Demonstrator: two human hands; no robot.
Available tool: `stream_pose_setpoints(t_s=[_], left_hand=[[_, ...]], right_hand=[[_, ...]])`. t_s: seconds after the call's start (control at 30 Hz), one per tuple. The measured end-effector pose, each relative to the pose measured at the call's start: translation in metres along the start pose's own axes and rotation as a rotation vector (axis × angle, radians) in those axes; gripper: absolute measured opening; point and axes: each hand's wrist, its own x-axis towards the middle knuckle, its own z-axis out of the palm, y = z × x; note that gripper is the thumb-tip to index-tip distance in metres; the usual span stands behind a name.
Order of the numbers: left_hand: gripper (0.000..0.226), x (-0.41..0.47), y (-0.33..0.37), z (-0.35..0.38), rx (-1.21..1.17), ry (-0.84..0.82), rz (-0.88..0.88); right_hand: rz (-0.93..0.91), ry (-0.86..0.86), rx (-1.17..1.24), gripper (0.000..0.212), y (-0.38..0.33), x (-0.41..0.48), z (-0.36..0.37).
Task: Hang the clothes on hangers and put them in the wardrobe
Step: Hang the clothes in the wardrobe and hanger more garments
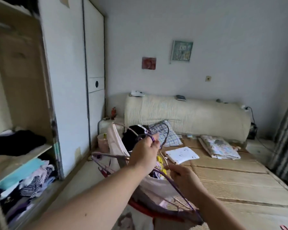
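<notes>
Wardrobe (20, 77): stands open at far left; folded clothes are stacked on its shelves.
Hangers (110, 156): a tangled bunch is held up between wardrobe and bed (223, 180).
Left hand (145, 153): raised, fingers curled tight round the purple hooks.
Garment (114, 143): pink, draped just left of and below the left hand.
Right hand (184, 178): lower, pinched on one purple hanger's arm.
Axis: that hanger is slanted from the upper left hand down toward the viewer's right.
Coming move: the wardrobe lies left of both hands, so the left hand is judged nearer.
</notes>
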Motion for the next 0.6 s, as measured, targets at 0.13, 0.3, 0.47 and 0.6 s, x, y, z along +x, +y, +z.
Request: stream_pose_setpoints(t_s=[0.13,0.3,0.47,0.6], left_hand=[[0.023,0.001,0.033,0.01,0.042,0.057,-0.029],[0.029,0.001,0.051,0.018,0.067,0.125,0.005],[0.021,-0.011,0.059,0.021,0.079,0.116,-0.021],[0.028,-0.028,0.055,-0.019,0.28,-0.027,0.052]], right_hand=[[-0.042,-0.069,-0.004,0.045,-0.02,-0.003,-0.018],[-0.031,-0.074,0.137,0.023,-0.032,-0.018,-0.026],[-0.095,-0.005,0.0,0.016,-0.031,-0.027,-0.029],[-0.098,0.02,0.018,0.02,-0.024,-0.026,-0.041]])
